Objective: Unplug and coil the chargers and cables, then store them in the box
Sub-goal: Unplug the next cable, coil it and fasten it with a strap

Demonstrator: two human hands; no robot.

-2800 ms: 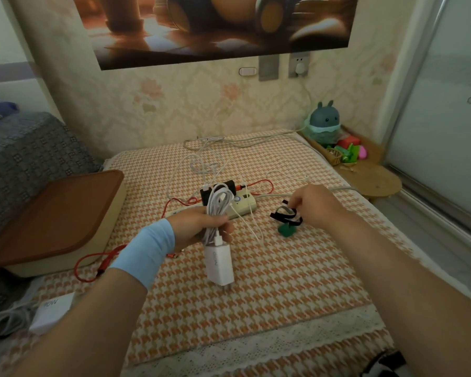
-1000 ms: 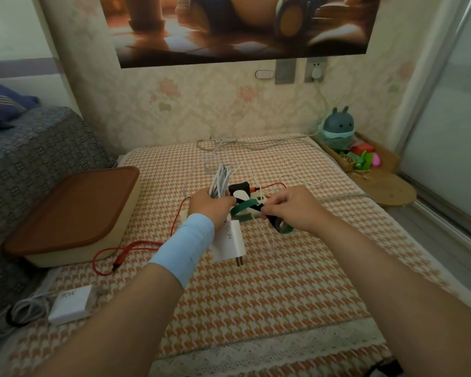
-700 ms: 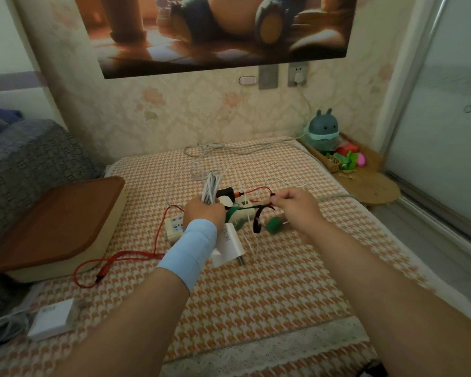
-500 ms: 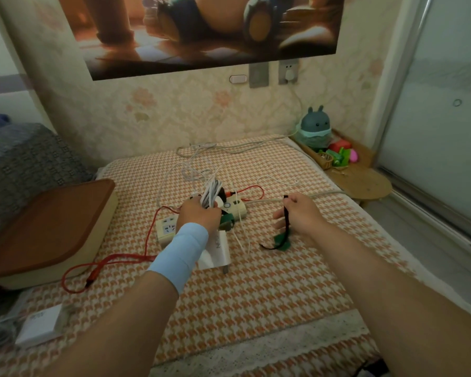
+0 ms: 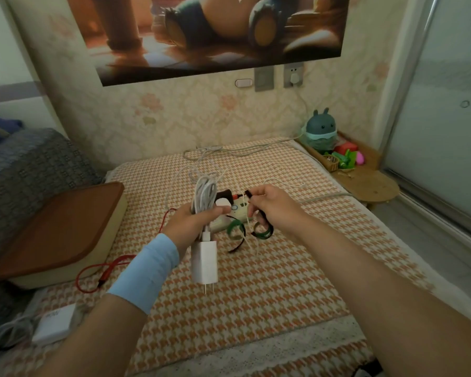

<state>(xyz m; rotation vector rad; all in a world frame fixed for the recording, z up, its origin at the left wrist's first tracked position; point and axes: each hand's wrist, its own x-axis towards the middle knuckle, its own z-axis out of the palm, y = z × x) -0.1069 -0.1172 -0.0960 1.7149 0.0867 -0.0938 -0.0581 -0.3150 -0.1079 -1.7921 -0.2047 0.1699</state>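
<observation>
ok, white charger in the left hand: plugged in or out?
Out. The white charger hangs below the left hand on its coiled cable, bare prongs pointing down, apart from the power strip.

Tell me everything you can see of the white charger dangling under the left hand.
The white charger is a smooth, plastic-looking rectangular block with rounded edges. Two thin metal prongs stick out of its lower end, pointing down. Unplugged, it hangs upright above the checked bedcover from a white connector pushed into its top. The connector leads into the coiled white cable, which the left hand grips just above the block.
</observation>
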